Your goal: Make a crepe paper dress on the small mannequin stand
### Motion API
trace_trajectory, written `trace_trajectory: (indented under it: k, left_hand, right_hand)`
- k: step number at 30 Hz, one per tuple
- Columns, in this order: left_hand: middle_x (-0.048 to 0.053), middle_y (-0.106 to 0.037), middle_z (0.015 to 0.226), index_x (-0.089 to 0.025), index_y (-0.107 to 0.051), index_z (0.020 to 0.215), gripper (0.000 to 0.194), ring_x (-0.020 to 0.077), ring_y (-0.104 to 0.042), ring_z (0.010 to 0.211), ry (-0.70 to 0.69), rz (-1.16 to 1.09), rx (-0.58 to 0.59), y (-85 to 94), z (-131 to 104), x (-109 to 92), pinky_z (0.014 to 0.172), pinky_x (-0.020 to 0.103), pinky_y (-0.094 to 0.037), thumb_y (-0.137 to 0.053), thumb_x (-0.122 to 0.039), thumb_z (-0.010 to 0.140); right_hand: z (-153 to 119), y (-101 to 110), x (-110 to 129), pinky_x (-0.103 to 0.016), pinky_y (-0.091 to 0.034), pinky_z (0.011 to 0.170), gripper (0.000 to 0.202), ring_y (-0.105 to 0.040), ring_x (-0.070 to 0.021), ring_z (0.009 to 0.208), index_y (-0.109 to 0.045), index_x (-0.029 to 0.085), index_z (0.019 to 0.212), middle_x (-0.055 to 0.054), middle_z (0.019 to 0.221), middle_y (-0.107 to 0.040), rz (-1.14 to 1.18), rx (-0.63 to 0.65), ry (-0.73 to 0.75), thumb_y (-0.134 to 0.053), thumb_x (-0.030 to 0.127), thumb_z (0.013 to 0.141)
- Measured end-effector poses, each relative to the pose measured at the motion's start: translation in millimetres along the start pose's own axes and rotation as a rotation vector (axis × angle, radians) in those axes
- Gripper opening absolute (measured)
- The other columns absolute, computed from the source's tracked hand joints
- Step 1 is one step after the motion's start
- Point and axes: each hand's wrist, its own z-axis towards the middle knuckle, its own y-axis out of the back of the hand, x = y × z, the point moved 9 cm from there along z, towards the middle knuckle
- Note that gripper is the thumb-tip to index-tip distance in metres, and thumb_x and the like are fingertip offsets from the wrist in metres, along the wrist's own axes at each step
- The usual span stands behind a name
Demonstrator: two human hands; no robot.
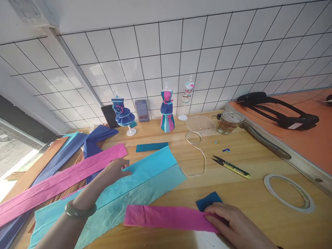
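Observation:
My right hand (228, 218) pinches the right end of a short pink fabric strip (166, 217) between thumb and fingers. Under those fingers a dark teal fabric piece (209, 200) pokes out. My left hand (116, 169), a green bangle on its wrist, is over a wide turquoise cloth (150, 166) with a paler lower half. Its thumb is apart from the loosely curled fingers, and a tiny dark blue bit shows by the fingertips. Beside it runs a long pink strip (77, 171). A dark teal strip (151, 147) lies just beyond the turquoise cloth.
Several blue and brown fabrics (62, 155) pile up at left. At the back stand three small dress forms (167, 110), a phone (110, 116) and a lidded cup (229, 121). Thread snips (232, 166), a tape roll (289, 193) and a thin cord (203, 159) lie at right.

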Motion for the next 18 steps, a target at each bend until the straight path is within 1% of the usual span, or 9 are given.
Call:
trace_trajectory:
  k: [2, 4, 7, 9, 11, 13, 14, 16, 18]
  left_hand:
    - [0.006, -0.061, 0.087, -0.018, -0.059, 0.081, 0.03, 0.0242, -0.057, 0.084, -0.021, 0.014, -0.038, 8.1, 1, -3, 0.07, 0.033, -0.041, -0.055, -0.047, 0.073]
    - [0.008, -0.061, 0.094, -0.018, -0.059, 0.092, 0.029, 0.0261, -0.055, 0.091, -0.055, 0.042, -0.134, 17.2, -2, -12, 0.076, 0.037, -0.041, -0.056, -0.042, 0.076]
    - [0.009, -0.061, 0.099, -0.018, -0.057, 0.101, 0.028, 0.0265, -0.053, 0.098, -0.186, 0.071, -0.323, 21.5, -20, -49, 0.083, 0.041, -0.04, -0.055, -0.036, 0.08]
    - [0.007, -0.062, 0.098, -0.019, -0.057, 0.101, 0.024, 0.0238, -0.054, 0.096, -0.313, 0.008, -0.316, 5.6, -39, -86, 0.083, 0.04, -0.042, -0.054, -0.034, 0.082]
    - [0.006, -0.064, 0.091, -0.019, -0.059, 0.097, 0.022, 0.0226, -0.057, 0.089, -0.396, -0.03, -0.257, -18.2, -62, -122, 0.077, 0.038, -0.047, -0.059, -0.031, 0.079]
    - [0.005, -0.064, 0.089, -0.02, -0.06, 0.094, 0.02, 0.0218, -0.057, 0.088, -0.443, -0.045, -0.203, -42.5, -84, -151, 0.074, 0.035, -0.049, -0.06, -0.031, 0.077]
    - [0.005, -0.065, 0.091, -0.02, -0.059, 0.094, 0.022, 0.022, -0.058, 0.089, -0.46, -0.044, -0.193, -53.0, -93, -161, 0.075, 0.035, -0.05, -0.061, -0.033, 0.077]
    - [0.009, -0.063, 0.108, -0.017, -0.056, 0.106, 0.043, 0.0258, -0.053, 0.106, -0.559, -0.019, -0.225, -69.0, -111, -178, 0.09, 0.038, -0.045, -0.06, -0.045, 0.074]
    - [0.013, -0.056, 0.122, -0.011, -0.05, 0.118, 0.058, 0.0293, -0.045, 0.118, -0.611, 0.059, -0.282, -82.8, -121, -181, 0.097, 0.042, -0.04, -0.051, -0.054, 0.078]
  right_hand:
    - [1, 3, 2, -0.024, -0.042, 0.067, 0.031, -0.059, -0.0149, 0.073, -0.059, 0.023, 0.076, 0.001, 0.078, -0.065, -0.016, -0.006, 0.009, -0.036, 0.035, 0.092]
    - [2, 7, 3, -0.025, -0.043, 0.07, 0.029, -0.06, -0.0157, 0.077, -0.06, 0.025, 0.081, 0.001, 0.083, -0.066, -0.031, -0.011, 0.011, -0.036, 0.035, 0.092]
    - [5, 13, 2, -0.026, -0.045, 0.071, 0.028, -0.06, -0.0163, 0.079, -0.06, 0.026, 0.084, 0.001, 0.085, -0.066, -0.058, -0.007, 0.005, -0.036, 0.036, 0.092]
    - [7, 18, -2, -0.026, -0.046, 0.071, 0.029, -0.061, -0.0166, 0.079, -0.06, 0.026, 0.084, 0.001, 0.085, -0.067, -0.077, -0.002, 0.004, -0.035, 0.038, 0.092]
    - [10, 23, -10, -0.027, -0.048, 0.074, 0.028, -0.062, -0.0173, 0.084, -0.06, 0.028, 0.088, 0.001, 0.09, -0.067, -0.103, -0.015, 0.002, -0.036, 0.04, 0.091]
    - [12, 29, -22, -0.028, -0.048, 0.079, 0.027, -0.061, -0.0184, 0.091, -0.06, 0.029, 0.095, 0.0, 0.099, -0.067, -0.147, -0.054, -0.012, -0.038, 0.044, 0.09]
    - [13, 31, -29, -0.029, -0.048, 0.081, 0.027, -0.061, -0.0188, 0.094, -0.06, 0.029, 0.099, 0.0, 0.103, -0.066, -0.174, -0.079, -0.021, -0.04, 0.045, 0.089]
    - [16, 34, -41, -0.03, -0.049, 0.082, 0.029, -0.062, -0.0193, 0.095, -0.059, 0.03, 0.103, 0.0, 0.105, -0.067, -0.23, -0.132, -0.014, -0.042, 0.046, 0.087]
    - [18, 36, -47, -0.031, -0.051, 0.08, 0.03, -0.064, -0.0197, 0.092, -0.061, 0.03, 0.103, 0.001, 0.105, -0.067, -0.29, -0.22, 0.047, -0.043, 0.047, 0.086]
